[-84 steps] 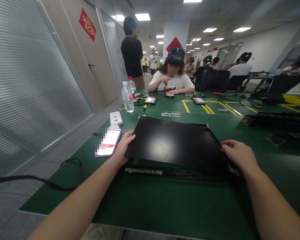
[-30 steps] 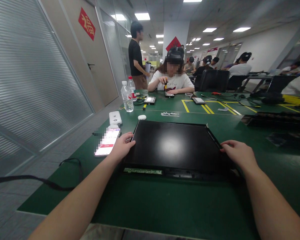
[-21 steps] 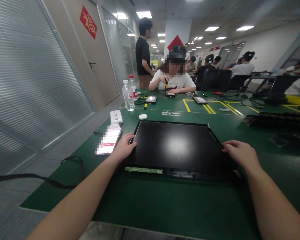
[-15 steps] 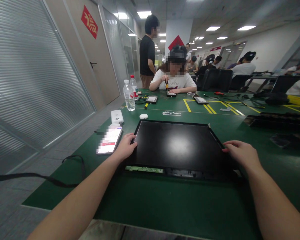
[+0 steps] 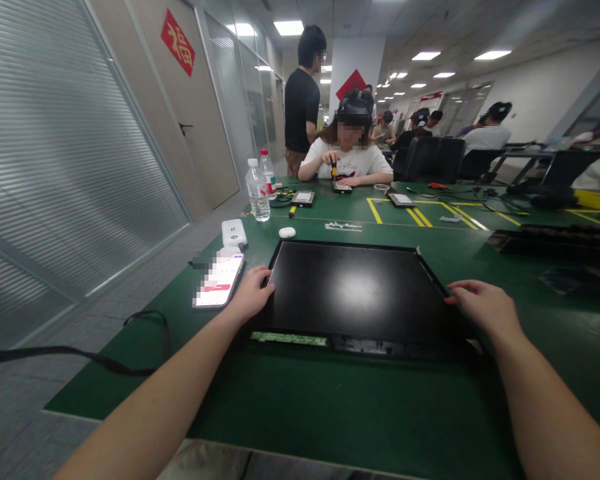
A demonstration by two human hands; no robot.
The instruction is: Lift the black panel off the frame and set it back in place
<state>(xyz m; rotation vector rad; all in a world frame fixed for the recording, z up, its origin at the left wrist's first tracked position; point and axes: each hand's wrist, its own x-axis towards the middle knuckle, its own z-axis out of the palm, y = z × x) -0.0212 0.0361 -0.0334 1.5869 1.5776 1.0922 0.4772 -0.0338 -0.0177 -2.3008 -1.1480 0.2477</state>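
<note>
A black LCD screen panel [image 5: 350,287] lies face up on the green table [image 5: 320,407], with glare at its middle. Along its near edge runs a narrow green circuit board [image 5: 289,339]. My left hand [image 5: 253,293] grips the panel's left edge, thumb on top and fingers curled at the side. At the right edge, my right hand [image 5: 487,308] holds the frame between thumb and bent fingers. Both hands are closed on the panel; the fingertips underneath are hidden.
Left of the panel lie a lit phone [image 5: 220,280], a white power bank [image 5: 234,233] and a white earbud case [image 5: 287,233]. Two water bottles [image 5: 258,193] stand behind. Across the table a seated person [image 5: 347,150] works with a screwdriver [image 5: 335,171] on a hard drive. Dark parts [image 5: 555,240] lie at right.
My hands and the screen panel stay in place. In the background, the standing person in black has shifted slightly to the right.
</note>
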